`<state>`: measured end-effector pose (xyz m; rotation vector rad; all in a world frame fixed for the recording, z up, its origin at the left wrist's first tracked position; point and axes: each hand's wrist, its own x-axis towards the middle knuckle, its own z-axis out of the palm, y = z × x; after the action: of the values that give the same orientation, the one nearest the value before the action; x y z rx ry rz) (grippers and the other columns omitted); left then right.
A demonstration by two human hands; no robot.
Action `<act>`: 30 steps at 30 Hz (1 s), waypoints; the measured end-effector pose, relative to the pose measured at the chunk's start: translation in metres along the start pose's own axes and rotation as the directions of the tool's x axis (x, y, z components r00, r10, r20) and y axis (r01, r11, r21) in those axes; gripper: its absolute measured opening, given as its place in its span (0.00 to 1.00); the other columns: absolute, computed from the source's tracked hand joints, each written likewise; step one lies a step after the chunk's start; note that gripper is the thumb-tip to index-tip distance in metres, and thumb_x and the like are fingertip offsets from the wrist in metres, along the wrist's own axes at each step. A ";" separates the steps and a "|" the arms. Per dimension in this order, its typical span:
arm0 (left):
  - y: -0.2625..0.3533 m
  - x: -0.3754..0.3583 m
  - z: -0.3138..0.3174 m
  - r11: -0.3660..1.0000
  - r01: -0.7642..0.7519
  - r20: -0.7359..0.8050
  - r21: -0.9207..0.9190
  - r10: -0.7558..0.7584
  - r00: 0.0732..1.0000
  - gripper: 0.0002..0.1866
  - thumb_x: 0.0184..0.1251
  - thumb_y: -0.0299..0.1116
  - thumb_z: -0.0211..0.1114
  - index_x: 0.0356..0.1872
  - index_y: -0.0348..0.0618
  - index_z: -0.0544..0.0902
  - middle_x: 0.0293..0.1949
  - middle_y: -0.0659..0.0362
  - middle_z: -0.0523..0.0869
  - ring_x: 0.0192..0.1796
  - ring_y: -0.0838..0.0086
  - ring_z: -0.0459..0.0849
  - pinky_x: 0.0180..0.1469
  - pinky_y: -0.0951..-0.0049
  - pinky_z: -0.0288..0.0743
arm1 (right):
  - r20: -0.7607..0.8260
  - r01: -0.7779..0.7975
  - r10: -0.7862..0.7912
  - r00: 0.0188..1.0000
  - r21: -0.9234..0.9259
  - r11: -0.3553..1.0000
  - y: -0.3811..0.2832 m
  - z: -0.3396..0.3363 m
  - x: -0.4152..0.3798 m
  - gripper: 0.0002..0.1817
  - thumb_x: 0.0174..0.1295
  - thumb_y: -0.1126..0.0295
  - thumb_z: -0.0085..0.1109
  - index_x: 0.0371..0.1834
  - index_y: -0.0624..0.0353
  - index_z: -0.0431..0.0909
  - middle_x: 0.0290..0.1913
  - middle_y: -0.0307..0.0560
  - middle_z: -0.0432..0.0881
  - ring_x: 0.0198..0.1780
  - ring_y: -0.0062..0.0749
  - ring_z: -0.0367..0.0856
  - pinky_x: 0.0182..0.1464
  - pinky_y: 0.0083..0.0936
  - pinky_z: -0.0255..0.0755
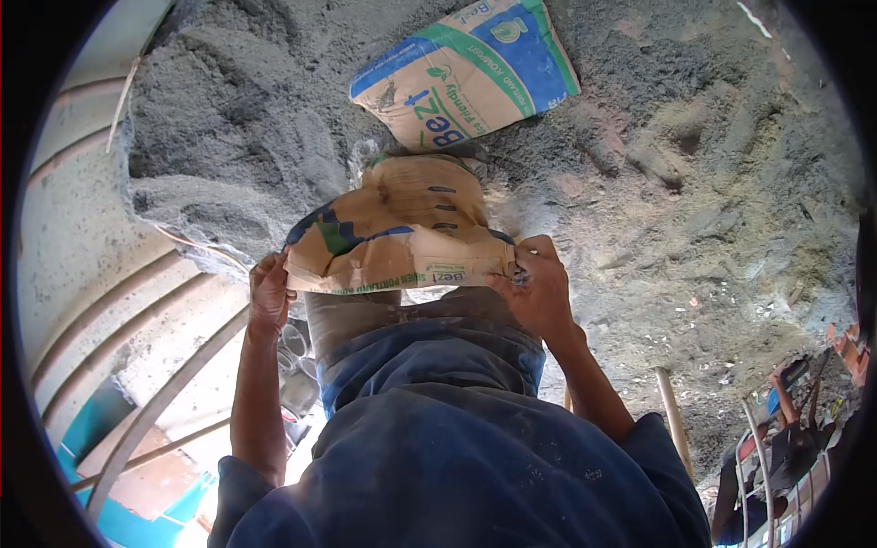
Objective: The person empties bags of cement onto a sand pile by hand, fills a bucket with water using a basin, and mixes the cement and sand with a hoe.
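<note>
Blue shirt (457, 466); held bag (420, 208) points lengthwise away

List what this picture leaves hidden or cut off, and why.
Head view: held bag, any contents hidden by its paper.
Head view: the feet, hidden behind the held bag.
Head view: second bag, top cut by picture edge.
Head view: wooden pole, lower end hidden by right sleeve.

"Bezt", "Eco Friendly" on far bag (468, 78), "Bezt", "Portland" on held bag (402, 228)
</note>
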<state>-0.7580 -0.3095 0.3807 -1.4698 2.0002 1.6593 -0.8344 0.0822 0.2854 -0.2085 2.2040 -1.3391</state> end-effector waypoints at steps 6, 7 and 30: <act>0.002 0.021 0.005 1.000 -0.014 -0.065 -0.003 0.014 0.998 0.19 0.71 0.43 0.62 0.19 0.50 0.76 0.13 0.70 0.71 0.10 0.88 0.60 0.11 0.83 0.49 | 0.047 -0.113 0.123 0.991 -0.178 0.978 -0.034 -0.001 0.013 0.37 0.40 0.56 0.79 0.54 0.60 0.75 0.45 0.52 0.78 0.46 0.46 0.80 0.51 0.45 0.67; 0.004 0.027 0.004 1.000 -0.005 -0.060 -0.002 0.005 0.998 0.19 0.70 0.44 0.62 0.18 0.50 0.75 0.13 0.69 0.71 0.10 0.88 0.59 0.11 0.82 0.48 | 0.039 -0.138 0.151 0.988 -0.238 0.961 -0.044 -0.002 0.016 0.42 0.38 0.52 0.79 0.57 0.59 0.73 0.46 0.52 0.78 0.48 0.45 0.80 0.54 0.47 0.66; -0.111 0.078 -0.160 0.816 -0.095 -0.002 -0.570 0.114 0.993 0.17 0.72 0.41 0.47 0.30 0.45 0.81 0.17 0.68 0.69 0.19 0.82 0.63 0.21 0.76 0.59 | 0.539 0.820 -0.625 0.564 -0.455 0.347 -0.202 0.194 0.058 0.13 0.47 0.66 0.73 0.31 0.58 0.80 0.26 0.48 0.80 0.26 0.46 0.80 0.29 0.36 0.70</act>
<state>-0.6448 -0.4737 0.3160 -1.4868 1.6590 2.4693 -0.8102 -0.1902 0.3684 -1.7735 2.2947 -0.6633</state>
